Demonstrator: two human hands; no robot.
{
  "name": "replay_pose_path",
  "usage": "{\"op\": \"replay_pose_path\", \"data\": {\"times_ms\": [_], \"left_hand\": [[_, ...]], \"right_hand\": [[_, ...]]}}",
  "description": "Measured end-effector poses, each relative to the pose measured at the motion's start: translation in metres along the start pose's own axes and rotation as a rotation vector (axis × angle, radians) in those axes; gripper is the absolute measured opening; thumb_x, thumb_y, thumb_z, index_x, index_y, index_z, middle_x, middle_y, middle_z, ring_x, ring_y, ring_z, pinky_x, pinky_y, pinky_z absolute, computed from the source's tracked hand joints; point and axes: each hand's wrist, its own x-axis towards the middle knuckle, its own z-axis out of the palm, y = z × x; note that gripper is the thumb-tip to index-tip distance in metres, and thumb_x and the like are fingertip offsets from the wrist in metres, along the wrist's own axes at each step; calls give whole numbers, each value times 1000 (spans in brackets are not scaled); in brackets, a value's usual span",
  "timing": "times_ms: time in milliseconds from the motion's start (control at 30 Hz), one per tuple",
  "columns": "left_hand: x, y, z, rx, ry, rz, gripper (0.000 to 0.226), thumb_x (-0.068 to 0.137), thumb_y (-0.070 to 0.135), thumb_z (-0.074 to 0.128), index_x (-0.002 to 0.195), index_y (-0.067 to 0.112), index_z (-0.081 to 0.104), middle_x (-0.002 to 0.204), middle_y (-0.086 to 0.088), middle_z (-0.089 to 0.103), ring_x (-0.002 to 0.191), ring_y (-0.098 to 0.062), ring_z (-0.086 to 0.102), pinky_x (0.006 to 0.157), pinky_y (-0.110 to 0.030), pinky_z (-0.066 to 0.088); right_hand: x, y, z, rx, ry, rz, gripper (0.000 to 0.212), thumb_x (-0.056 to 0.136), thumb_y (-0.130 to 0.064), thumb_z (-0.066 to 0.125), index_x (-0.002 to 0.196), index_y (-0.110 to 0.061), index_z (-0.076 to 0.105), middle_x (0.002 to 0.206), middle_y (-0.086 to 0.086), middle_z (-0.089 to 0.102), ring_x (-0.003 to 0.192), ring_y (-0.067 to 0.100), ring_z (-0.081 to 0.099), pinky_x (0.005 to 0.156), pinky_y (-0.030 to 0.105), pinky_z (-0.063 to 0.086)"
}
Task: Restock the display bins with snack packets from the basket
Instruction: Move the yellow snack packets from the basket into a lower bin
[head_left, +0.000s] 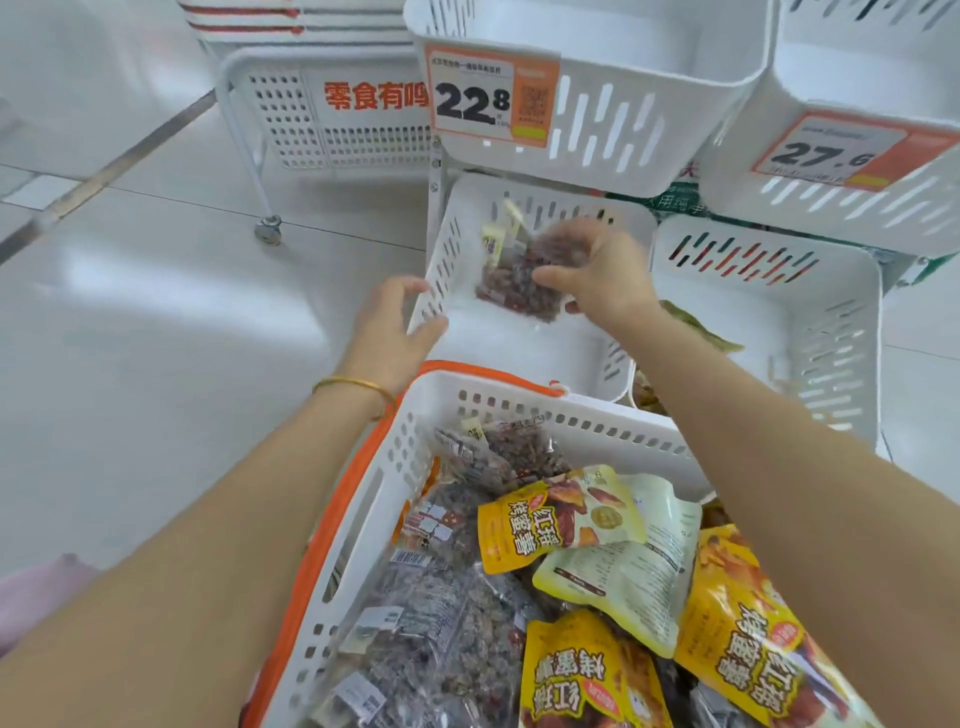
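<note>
Right hand grasps clear packet of dark red-brown snacks over white slotted plastic bin. Left hand against bin's left wall; grip unclear.

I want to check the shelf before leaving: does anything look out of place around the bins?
A greenish packet sticks out of the gap between the bin being filled and the bin right of it, in neither. It may lie on a lower tier; the arm hides that. Nothing looks spilled or torn.

One head-worn camera looks forward and down, close over the basket.
</note>
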Motion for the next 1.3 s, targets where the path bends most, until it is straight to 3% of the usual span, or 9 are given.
{"op": "replay_pose_path", "data": {"times_ms": [133,267,367,600,700,800,933,1133,1300], "left_hand": [[-9,-34,24,12,-154,-2,52,93,16,55,140,20,34,143,-3,38,133,-18,35,103,-21,30],[-13,-37,27,-113,-150,-29,53,96,11,46,142,27,26,134,2,37,105,-7,48,95,-23,36],[-15,-36,25,-188,-116,-56,52,97,9,41,142,27,21,131,6,36,98,-6,49,88,-14,37],[-15,-35,26,-220,-75,-85,49,97,6,39,140,24,22,127,5,37,87,-4,51,74,-11,39],[-16,-33,26,-217,-84,-78,45,96,4,39,137,20,29,126,6,39,100,-9,51,83,-14,37],[-21,-33,25,-80,17,51,34,90,-1,45,121,13,48,117,4,46,113,-18,48,94,-23,35],[-38,-36,20,317,75,297,24,69,8,47,86,16,63,95,1,57,94,-25,49,80,-32,34],[-61,-40,20,728,-73,447,30,64,15,53,86,28,69,86,11,66,89,-19,50,72,-30,21],[-63,-41,23,959,-156,471,26,55,13,81,76,28,74,73,10,67,77,-23,59,74,-33,23]], "right_hand": [[20,40,50,-310,-139,-1,36,84,-22,70,119,-22,62,118,3,64,109,24,58,91,40,49],[35,49,82,-254,-166,-19,41,82,-15,71,121,-18,60,120,4,63,109,23,57,90,31,47],[40,50,100,-307,-453,-7,42,79,-9,71,120,-12,61,124,4,60,106,19,53,73,15,41],[35,50,93,-287,-749,155,52,89,-3,48,140,-10,39,144,10,39,122,26,44,100,36,40],[29,43,84,-292,-670,163,58,93,-5,40,148,-14,24,155,6,24,141,24,26,111,32,25],[11,35,60,-318,-441,5,53,90,3,43,141,-12,38,148,7,38,134,23,37,106,29,30],[-26,32,29,-302,-380,-89,54,86,9,42,135,-14,45,139,6,48,122,21,49,99,33,41],[-64,21,23,-224,-122,-131,38,82,8,45,106,-12,65,101,3,64,94,18,59,83,35,51],[-99,28,36,-699,-161,-279,24,89,-13,52,105,-17,69,104,3,59,97,24,52,75,36,48]]}}
